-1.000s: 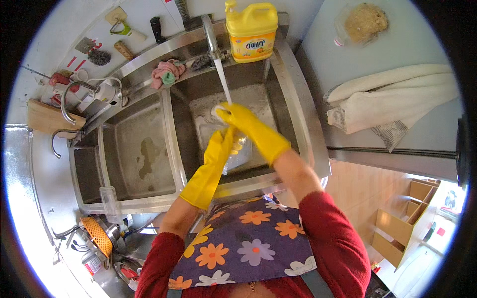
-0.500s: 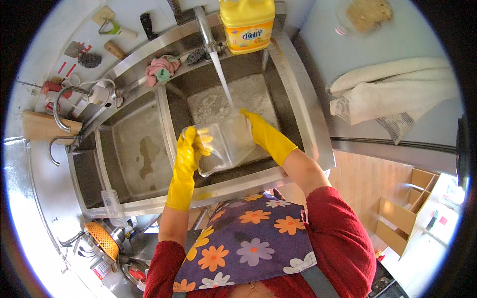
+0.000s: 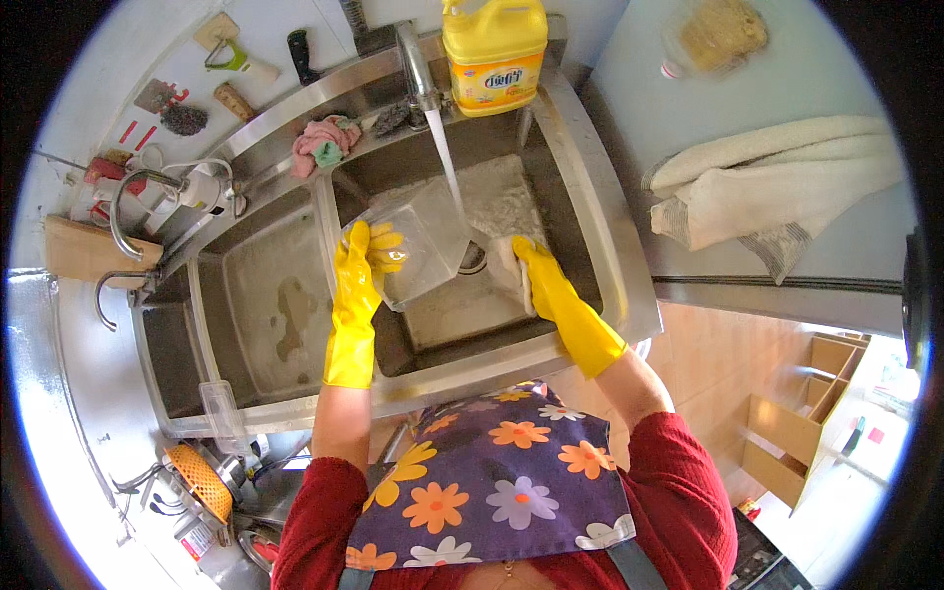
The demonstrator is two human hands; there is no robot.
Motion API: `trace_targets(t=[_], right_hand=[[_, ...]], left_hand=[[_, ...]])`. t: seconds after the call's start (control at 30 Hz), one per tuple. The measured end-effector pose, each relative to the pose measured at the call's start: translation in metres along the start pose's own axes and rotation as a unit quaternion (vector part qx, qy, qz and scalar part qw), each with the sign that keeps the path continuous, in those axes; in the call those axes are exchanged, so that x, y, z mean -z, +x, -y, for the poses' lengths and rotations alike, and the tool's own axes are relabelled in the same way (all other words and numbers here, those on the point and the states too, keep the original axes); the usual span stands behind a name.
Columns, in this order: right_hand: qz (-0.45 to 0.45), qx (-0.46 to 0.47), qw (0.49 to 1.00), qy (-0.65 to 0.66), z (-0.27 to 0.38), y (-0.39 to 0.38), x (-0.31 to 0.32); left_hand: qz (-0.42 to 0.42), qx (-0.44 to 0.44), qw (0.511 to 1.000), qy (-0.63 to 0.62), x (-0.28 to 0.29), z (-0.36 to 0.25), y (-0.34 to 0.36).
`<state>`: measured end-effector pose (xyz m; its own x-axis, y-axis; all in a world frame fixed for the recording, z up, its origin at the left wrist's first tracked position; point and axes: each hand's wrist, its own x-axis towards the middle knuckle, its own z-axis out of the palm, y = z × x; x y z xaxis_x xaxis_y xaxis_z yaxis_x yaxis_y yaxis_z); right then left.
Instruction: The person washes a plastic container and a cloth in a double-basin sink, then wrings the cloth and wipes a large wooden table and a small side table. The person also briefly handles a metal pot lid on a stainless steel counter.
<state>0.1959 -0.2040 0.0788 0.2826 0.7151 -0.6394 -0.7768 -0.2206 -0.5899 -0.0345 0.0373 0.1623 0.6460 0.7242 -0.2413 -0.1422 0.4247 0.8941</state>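
Note:
A clear plastic container (image 3: 425,246) is tilted over the right sink basin (image 3: 433,326). My left hand (image 3: 360,267), in a yellow rubber glove, grips its left side with the fingers wrapped over the edge. My right hand (image 3: 547,280), gloved the same way, pinches a whitish cloth (image 3: 509,275) to the right of the container and apart from it. Water (image 3: 446,157) runs from the metal faucet (image 3: 414,69) and falls at the container's right edge. Below, the drain (image 3: 473,259) shows in the basin floor.
A yellow jug (image 3: 495,59) stands behind the basin on the rim. Pink and green rags (image 3: 324,145) lie left of the faucet, with a dark scrubber (image 3: 391,119) beside them. At the left is another basin (image 3: 280,285); white towels (image 3: 777,187) lie on the right counter.
My right hand, with the cloth, has moved off the container to the right and downward. The container has shifted left and turned in my left hand, uncovering the drain.

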Motion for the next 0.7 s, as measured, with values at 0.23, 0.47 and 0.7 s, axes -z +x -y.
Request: trace_targets(t=[0.23,0.47,0.7], right_hand=[[-0.11,0.163,0.963,-0.183,0.029,-0.073,-0.104],[-0.037,0.12,0.94,-0.319,0.052,-0.045,-0.106],[0.04,0.097,0.975,-0.196,0.065,-0.041,-0.102]], left_hand=[[0.033,0.024,0.997,0.071,-0.052,-0.021,-0.044],[0.104,0.006,0.984,0.143,-0.068,-0.053,-0.085],[0.131,-0.334,0.741,0.568,-0.071,-0.082,-0.081]])
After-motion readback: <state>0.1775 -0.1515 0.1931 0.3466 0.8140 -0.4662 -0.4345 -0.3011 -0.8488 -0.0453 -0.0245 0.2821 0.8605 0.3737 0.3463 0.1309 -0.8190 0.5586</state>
